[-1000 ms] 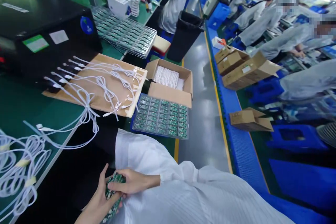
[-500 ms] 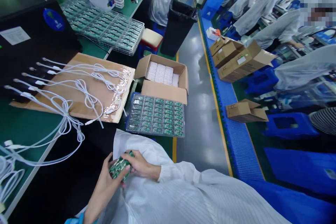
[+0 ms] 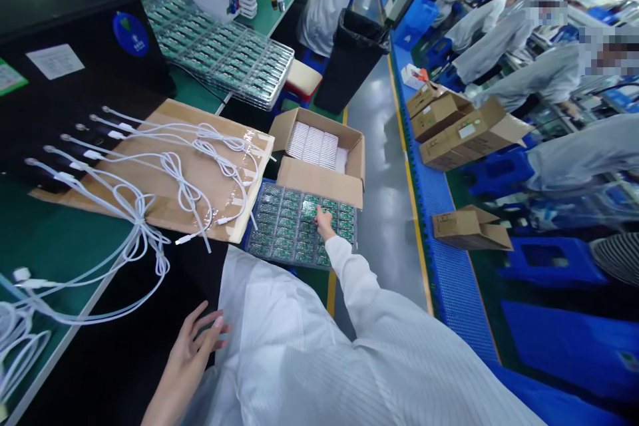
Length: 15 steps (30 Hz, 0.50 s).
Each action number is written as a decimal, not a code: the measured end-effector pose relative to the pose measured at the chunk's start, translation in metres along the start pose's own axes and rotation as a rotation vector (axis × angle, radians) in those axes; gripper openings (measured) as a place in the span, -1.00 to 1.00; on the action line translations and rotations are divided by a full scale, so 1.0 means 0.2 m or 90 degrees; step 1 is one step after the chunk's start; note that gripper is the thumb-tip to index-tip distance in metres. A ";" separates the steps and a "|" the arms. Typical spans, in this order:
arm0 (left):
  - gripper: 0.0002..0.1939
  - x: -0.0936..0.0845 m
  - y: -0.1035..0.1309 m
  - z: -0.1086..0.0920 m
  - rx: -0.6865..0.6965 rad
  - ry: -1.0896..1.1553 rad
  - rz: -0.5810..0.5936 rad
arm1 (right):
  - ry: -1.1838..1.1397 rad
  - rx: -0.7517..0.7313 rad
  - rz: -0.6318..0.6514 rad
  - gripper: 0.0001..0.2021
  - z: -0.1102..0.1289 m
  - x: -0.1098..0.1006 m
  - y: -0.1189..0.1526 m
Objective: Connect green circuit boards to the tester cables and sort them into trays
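Observation:
My left hand [image 3: 200, 341] hangs over my lap with its fingers spread and nothing in it. Stretched forward, my right hand [image 3: 324, 221] is over a clear plastic tray [image 3: 273, 257] of green circuit boards in rows. Its fingers are curled, with the fingertips at a brighter green circuit board [image 3: 309, 205] in the tray's far part. The fingers seem closed on that board, though the palm side is hidden. The tray sits beyond my knees, below an open cardboard box [image 3: 319, 175] of white, thin pieces in rows.
White cables [image 3: 134, 213] lie across a cardboard sheet [image 3: 150, 146] on the green bench at left. More clear trays of boards [image 3: 224, 60] are stacked behind. A black bin [image 3: 349, 60], cardboard cartons [image 3: 459, 140] and blue stools [image 3: 554, 259] stand beyond. Several people work at right.
Both hands held a bunch of green circuit boards over my lap. My right hand has moved forward to the tray, and my left hand has let go and opened. The view has shifted slightly.

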<state>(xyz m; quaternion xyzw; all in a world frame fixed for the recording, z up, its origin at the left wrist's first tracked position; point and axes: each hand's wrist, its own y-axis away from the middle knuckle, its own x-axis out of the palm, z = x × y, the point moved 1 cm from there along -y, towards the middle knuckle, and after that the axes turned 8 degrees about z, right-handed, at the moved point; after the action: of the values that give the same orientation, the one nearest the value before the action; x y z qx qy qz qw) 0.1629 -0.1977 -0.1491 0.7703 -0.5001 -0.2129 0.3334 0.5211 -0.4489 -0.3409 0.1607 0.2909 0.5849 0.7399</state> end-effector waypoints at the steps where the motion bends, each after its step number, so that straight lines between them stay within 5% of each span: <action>1: -0.09 -0.01 0.00 0.01 0.004 0.010 -0.005 | 0.023 0.002 -0.008 -0.75 -0.01 0.01 -0.05; 15: -0.06 -0.08 -0.08 0.17 -0.005 0.068 0.030 | 0.219 -0.137 -0.067 -0.71 -0.23 -0.01 -0.16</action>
<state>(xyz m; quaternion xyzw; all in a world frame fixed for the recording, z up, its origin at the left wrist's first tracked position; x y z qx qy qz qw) 0.1448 -0.1887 -0.1844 0.7671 -0.4988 -0.1656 0.3678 0.5179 -0.4647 -0.3948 -0.0369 0.3572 0.5918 0.7217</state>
